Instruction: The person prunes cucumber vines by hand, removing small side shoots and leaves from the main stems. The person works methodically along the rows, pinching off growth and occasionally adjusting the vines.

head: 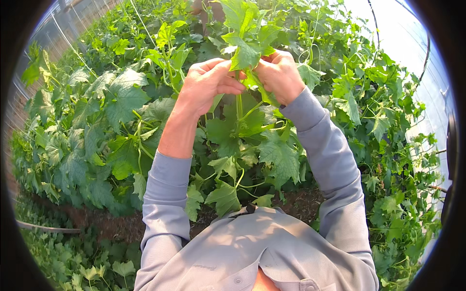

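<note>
Both hands are raised at the upper part of a green climbing vine's stem (239, 105), just under its lobed top leaves (245, 51). My left hand (207, 85) is on the stem's left side, thumb and fingers curled round it; leaves partly hide the fingertips, so the exact hold is unclear. On the right, my right hand (278, 74) has its fingers closed on a leaf (263, 89) beside the stem. Curling tendrils and broad lobed leaves (280, 156) hang from the same stem below the hands.
Dense vines (120, 98) stand on both sides, with upright strings (69, 43) at the upper left. Brown soil (109, 222) shows below the foliage. A curved pipe (47, 228) lies at the lower left. Bright plastic sheeting (407, 43) on dark hoops rises at the right.
</note>
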`<state>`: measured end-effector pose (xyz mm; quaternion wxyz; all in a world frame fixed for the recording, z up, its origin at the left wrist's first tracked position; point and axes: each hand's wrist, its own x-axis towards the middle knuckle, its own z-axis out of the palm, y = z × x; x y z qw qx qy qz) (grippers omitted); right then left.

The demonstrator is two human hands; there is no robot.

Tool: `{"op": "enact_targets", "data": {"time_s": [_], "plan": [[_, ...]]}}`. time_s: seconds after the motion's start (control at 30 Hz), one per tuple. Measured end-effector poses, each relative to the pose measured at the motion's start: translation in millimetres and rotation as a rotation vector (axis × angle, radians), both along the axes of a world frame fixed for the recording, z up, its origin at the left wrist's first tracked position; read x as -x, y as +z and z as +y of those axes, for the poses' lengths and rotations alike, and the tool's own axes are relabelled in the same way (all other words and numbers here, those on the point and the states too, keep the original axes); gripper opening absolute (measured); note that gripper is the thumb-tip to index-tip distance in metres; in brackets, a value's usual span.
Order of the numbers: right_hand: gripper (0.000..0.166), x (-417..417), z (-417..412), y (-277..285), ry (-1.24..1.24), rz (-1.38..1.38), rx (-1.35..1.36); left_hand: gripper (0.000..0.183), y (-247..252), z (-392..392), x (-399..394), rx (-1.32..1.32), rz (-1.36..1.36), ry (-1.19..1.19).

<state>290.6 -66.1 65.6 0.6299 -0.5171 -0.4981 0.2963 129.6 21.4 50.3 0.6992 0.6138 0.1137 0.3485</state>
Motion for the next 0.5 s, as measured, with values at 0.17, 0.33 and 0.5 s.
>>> {"op": "enact_targets", "data": {"time_s": [0.17, 0.33, 0.5], "plan": [[0.015, 3.4, 0.1, 7.3, 0.052, 0.123, 0.101, 0.028, -4.3, -3.1, -0.4, -0.009, -0.043, -0.016], [0.016, 5.4, -9.7, 7.7, 0.148, 0.169, -0.104, 0.028, -0.4, -8.6, -3.2, -0.025, -0.016, -0.085], [0.012, -14.2, -21.7, 6.5, 0.269, 0.197, -0.028, 0.026, 10.1, -11.6, -5.2, -0.011, 0.061, -0.152]]}}
